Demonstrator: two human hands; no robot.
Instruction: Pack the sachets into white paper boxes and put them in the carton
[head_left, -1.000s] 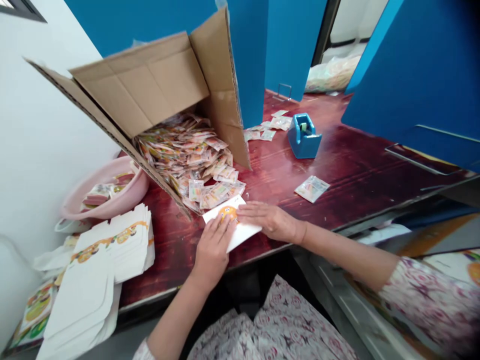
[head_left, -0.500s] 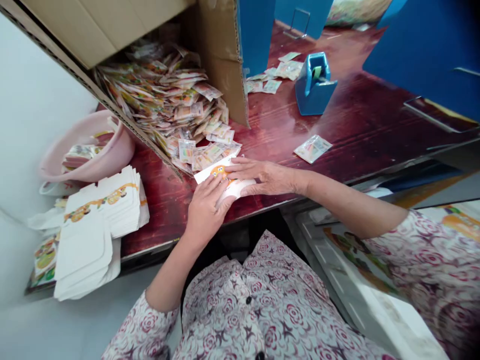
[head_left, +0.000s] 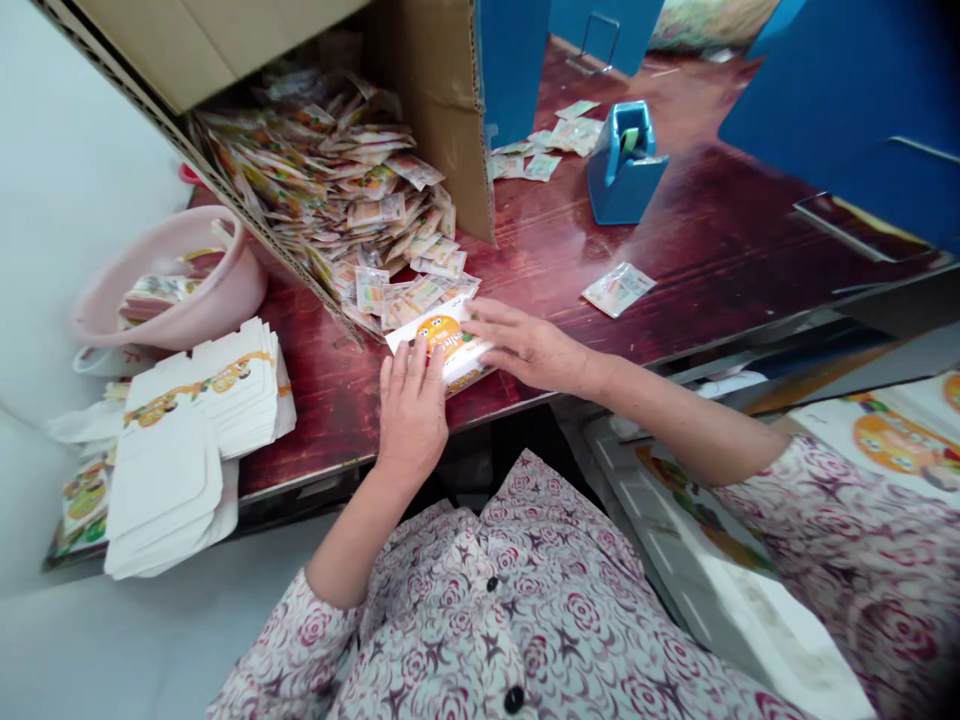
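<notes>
Two hands are resting on a small printed box before the open carton

A dark red table (head_left: pixel 697 250) is bearing the large cardboard carton (head_left: pixel 442 130), whose mouth is facing the person, probably so that its contents are lying within reach. Blue panels (head_left: pixel 510 70) are standing behind the carton and to its right. A pink basin (head_left: pixel 251 285) is sitting left of the carton, and a stack of white card pieces (head_left: pixel 161 460) is lying left of its front edge, seemingly to be handy for the left side. A blue tape dispenser (head_left: pixel 619 190) is standing to the carton's right.

The left hand (head_left: pixel 412 420) is laying its fingers over the box's near left part; the right hand (head_left: pixel 547 350) is spreading its fingers over the right end, presumably steadying it between them. Neither is clenching; whether the thumbs are gripping, I cannot tell.

The printed box (head_left: pixel 450 340) is lying just in front of the carton's mouth, print facing up, its cartoon eyes toward the carton. Its long axis seems to be slanting, right end farther from the person, though fingers are hiding the ends.

Small packets (head_left: pixel 367 170) are spilling from the carton's mouth; one loose packet (head_left: pixel 619 290) is lying to its right.
</notes>
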